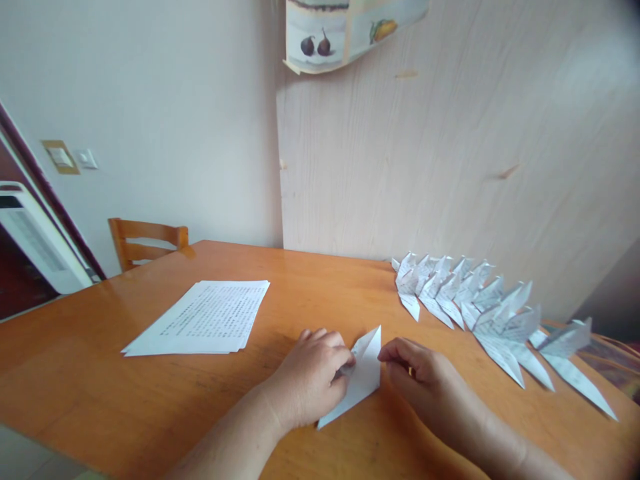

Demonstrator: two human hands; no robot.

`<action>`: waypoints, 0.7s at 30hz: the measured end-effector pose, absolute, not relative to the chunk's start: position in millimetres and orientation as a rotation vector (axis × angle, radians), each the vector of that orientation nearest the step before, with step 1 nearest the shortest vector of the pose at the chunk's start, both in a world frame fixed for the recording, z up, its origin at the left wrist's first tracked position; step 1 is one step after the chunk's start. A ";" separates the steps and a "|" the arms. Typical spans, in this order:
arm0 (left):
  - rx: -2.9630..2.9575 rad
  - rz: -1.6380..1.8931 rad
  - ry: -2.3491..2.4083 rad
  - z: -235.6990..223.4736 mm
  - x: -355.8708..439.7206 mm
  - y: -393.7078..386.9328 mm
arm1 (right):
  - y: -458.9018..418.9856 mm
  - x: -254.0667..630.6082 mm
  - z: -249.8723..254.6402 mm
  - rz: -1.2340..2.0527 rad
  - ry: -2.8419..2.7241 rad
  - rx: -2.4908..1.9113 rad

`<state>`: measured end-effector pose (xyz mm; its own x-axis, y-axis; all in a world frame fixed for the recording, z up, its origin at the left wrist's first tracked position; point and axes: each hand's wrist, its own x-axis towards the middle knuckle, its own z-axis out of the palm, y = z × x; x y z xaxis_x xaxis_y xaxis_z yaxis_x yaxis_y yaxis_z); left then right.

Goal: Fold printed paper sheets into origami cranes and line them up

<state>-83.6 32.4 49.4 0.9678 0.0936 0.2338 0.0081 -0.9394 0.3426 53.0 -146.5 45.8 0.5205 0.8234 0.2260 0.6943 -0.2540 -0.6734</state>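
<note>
A partly folded sheet of white paper [367,373] lies near the front of the table, with one pointed corner facing away from me and another toward me. My left hand [317,373] grips its left side, thumb and fingers closed on the paper. At its right edge is my right hand [417,370], fingers curled and pinched together. The fingertips are at the paper's edge, and I cannot make out whether they hold it. Several folded paper figures [505,320] with upright points stand in rows to the right.
A stack of printed sheets [205,317] lies on the left of the wooden table [320,273]. Behind the table's far left corner is a wooden chair [150,233]. A wall panel [450,160] rises along the back edge, with a fruit picture [345,33] above.
</note>
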 end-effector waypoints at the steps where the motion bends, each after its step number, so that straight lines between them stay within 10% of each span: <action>1: 2.782 0.351 0.055 49.4 -83.7 32.8 | -147.2 55.4 46.2 0.151 -1.296 -2.020; 21: 2.712 0.282 -0.098 55.8 -87.3 29.3 | -147.3 49.8 47.4 0.141 -1.626 -2.202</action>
